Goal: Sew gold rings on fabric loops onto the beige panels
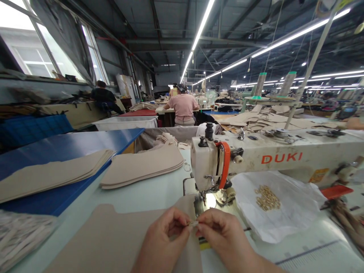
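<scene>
My left hand [163,239] and my right hand [224,235] meet at the bottom centre, fingers pinched together on a small pale strip [193,223] between them. They hover over a beige fabric piece [113,239] lying flat on the pale table, just in front of the presser foot [199,203] of the white DUKI sewing machine [256,159]. To the right of the needle lies a white plastic sheet [295,212] with a heap of small brass rings [267,198] on it.
Two stacks of beige cut pieces lie at left, one [143,167] on the pale table, one [51,176] on a blue board. Thread cones [260,85] stand behind the machine. A person in a pink top [183,108] sits further back, facing away.
</scene>
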`<move>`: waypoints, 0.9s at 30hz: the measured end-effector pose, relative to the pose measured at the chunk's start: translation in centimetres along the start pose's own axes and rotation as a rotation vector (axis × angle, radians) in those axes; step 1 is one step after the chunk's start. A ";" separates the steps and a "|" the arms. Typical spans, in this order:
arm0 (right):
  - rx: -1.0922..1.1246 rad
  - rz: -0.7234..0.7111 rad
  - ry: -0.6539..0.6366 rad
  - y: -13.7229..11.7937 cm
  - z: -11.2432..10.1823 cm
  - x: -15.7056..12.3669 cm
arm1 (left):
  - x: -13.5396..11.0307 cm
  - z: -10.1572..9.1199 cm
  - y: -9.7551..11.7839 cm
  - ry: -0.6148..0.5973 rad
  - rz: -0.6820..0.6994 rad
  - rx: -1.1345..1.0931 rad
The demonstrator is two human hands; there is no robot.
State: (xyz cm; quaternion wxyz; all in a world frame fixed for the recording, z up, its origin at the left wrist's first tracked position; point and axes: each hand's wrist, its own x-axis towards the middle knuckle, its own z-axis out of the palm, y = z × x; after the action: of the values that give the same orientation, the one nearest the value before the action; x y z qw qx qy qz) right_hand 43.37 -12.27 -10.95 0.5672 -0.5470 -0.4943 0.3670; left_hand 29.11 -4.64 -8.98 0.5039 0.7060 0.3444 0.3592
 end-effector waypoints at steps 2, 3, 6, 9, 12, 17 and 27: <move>0.009 0.017 -0.010 0.1 0.0 0.1 | 0.0 0.0 -0.1 0.005 0.000 0.004; -0.007 0.010 -0.012 0.1 0.0 0.1 | -0.1 0.0 -0.2 0.009 -0.003 0.003; -0.162 -0.063 -0.014 -0.1 -0.2 0.1 | 0.0 0.0 -0.1 0.015 -0.028 0.000; -0.339 -0.152 -0.017 -0.6 -0.5 0.1 | 0.1 0.0 0.1 -0.014 -0.084 0.015; -0.427 -0.200 -0.020 -0.7 -0.6 0.2 | 0.5 -0.1 0.4 -0.073 -0.081 0.073; -0.384 -0.166 -0.015 -0.1 -0.6 0.6 | 1.0 -1.0 0.6 -0.160 0.060 0.287; -0.144 0.260 -0.023 -0.1 -0.4 2.6 | 1.1 -1.4 -3.7 -0.020 0.531 0.862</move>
State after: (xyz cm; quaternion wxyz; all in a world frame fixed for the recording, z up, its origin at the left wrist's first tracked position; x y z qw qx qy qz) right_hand 44.36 -9.86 -10.39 0.4685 -0.6414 -0.4506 0.4074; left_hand 27.99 -2.09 -11.97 0.0612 0.9165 0.2652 0.2931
